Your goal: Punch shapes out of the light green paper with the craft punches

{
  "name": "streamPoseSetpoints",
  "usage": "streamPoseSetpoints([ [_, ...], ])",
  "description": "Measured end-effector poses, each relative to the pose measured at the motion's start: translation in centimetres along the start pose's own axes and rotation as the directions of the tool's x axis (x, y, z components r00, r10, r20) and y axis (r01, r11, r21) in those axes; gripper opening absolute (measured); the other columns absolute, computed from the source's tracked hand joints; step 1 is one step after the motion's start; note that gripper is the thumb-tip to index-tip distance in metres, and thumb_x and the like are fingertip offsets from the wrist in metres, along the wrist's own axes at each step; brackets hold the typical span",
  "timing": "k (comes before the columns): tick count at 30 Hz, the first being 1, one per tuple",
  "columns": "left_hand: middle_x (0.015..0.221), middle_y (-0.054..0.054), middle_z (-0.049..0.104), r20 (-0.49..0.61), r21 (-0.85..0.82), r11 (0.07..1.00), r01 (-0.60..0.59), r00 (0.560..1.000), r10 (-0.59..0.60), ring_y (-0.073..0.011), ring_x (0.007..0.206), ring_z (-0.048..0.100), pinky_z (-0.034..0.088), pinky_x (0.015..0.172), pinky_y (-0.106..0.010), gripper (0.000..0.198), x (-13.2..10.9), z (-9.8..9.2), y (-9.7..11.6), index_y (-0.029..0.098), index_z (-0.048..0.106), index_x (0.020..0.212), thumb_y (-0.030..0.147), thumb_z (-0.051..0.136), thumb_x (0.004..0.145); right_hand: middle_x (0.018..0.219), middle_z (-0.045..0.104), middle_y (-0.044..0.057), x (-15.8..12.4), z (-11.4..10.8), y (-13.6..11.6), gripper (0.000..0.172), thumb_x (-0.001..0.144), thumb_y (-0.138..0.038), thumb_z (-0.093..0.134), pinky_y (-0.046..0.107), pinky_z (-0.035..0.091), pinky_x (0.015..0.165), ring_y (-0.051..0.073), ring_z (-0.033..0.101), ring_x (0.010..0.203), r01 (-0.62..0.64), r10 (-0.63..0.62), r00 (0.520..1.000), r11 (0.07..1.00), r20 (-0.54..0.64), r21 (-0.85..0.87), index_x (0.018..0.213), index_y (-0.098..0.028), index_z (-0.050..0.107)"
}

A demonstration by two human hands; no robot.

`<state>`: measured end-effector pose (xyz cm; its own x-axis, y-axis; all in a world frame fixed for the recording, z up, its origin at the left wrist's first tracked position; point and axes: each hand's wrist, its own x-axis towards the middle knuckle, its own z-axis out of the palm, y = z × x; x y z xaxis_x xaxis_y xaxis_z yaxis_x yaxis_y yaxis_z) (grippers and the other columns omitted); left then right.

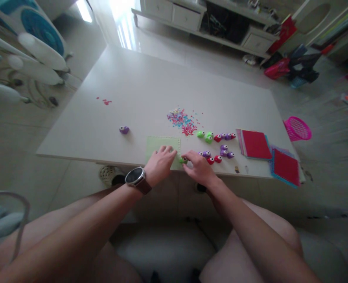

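A pale green sheet of paper (156,144) lies near the table's front edge, with small punched marks along its far and right edges. Spread over it, my left hand (161,160) rests with fingers lying on the paper. My right hand (199,167) has its thumb and fingers closed around a small green craft punch (183,160) at the sheet's right edge. Just beyond that hand stand purple punches (207,154) and red punches (218,158). Farther back is a row with green punches (209,137) and more purple and red ones.
A pile of coloured paper bits (182,122) lies mid-table, with a few red bits (106,102) at left. One purple punch (124,129) stands apart. Stacks of coloured paper (255,144) sit at right; one stack (286,167) overhangs the front edge. A pink basket (298,128) stands beyond.
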<state>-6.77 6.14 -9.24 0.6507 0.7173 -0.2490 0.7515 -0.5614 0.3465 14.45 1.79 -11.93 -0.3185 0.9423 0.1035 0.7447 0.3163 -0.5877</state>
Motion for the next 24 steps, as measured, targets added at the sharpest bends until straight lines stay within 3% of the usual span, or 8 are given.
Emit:
streamPoseSetpoints([
  [8,0.148,-0.02,0.058,-0.011,0.037,0.999,0.007,1.0,-0.006,-0.0371,0.137,0.053,0.059,0.103,-0.058,0.044,0.3,0.4,1.3,0.017,0.06,0.13,0.003,0.06,0.088,0.104,0.07,0.01,-1.6,0.0,2.7,0.019,0.091,-0.007,0.07,0.038,0.053,0.09,0.027,0.068,0.097,-0.069,0.07,0.991,0.998,-0.117,0.014,0.106,-0.018,0.066],
  [16,0.152,-0.023,0.054,-0.004,0.017,0.998,-0.061,0.998,0.061,-0.0392,0.143,0.049,0.056,0.109,-0.059,0.033,0.2,1.1,1.0,0.016,0.061,0.127,0.019,0.064,0.094,0.104,0.071,0.008,-1.2,-0.2,2.2,0.023,0.088,-0.005,0.071,0.037,0.053,0.091,0.025,0.067,0.097,-0.104,0.104,0.991,0.995,-0.078,0.005,0.105,-0.019,0.067],
  [24,0.146,-0.022,0.057,0.006,0.038,0.997,-0.073,0.997,0.073,-0.0364,0.14,0.05,0.055,0.111,-0.056,0.029,0.1,1.0,1.1,0.012,0.061,0.127,0.015,0.053,0.099,0.1,0.071,0.008,-1.1,-0.4,2.1,0.019,0.086,-0.007,0.07,0.037,0.052,0.087,0.024,0.067,0.092,-0.106,0.106,0.993,0.994,-0.06,-0.004,0.101,-0.018,0.068],
])
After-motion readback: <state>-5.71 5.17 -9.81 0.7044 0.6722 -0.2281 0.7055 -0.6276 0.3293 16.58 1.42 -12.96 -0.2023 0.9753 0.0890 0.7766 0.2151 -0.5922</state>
